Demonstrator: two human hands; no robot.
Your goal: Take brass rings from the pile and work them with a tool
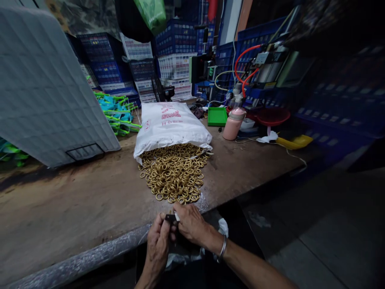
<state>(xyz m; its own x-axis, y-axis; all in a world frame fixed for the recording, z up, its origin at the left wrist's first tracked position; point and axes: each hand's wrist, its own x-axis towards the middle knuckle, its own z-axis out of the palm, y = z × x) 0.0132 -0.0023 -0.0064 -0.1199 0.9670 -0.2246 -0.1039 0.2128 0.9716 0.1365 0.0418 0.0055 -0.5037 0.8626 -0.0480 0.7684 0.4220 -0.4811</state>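
A small black piece (pixel 171 218) is sitting between both hands, just off the near edge of the bench (pixel 75 196). The left hand (pixel 158 237) is keeping a pinching grip on its left end, thumb against fingers. The right hand (pixel 192 224) is grasping a white part (pixel 177 217) at its right end; whether the two are forming one item is not possible to tell. Fingers are hiding anything smaller between them.

Directly beyond the hands, loose brass-coloured rings (pixel 174 176) are lying in a heap, reaching toward the near edge. A white sack (pixel 171 124) is lying behind them, its open mouth facing that edge and more rings showing inside.

Progress: the sack is open and part of its contents is resting on the bench. Handwork on the black piece appears to be under way. A large supply of rings is remaining. No finished pieces are showing, so the completed count is not possible to judge.

Toward the left edge, a grey padded panel (pixel 60 88) is leaning over the bench, with green-and-blue items (pixel 120 114) lying behind it. Near the right edge, a pink bottle (pixel 233 125) is standing beside a green tray (pixel 217 116); a yellow scoop (pixel 296 141) is lying farther right. Beyond the far edge, stacked crates (pixel 177 36) are filling the background.
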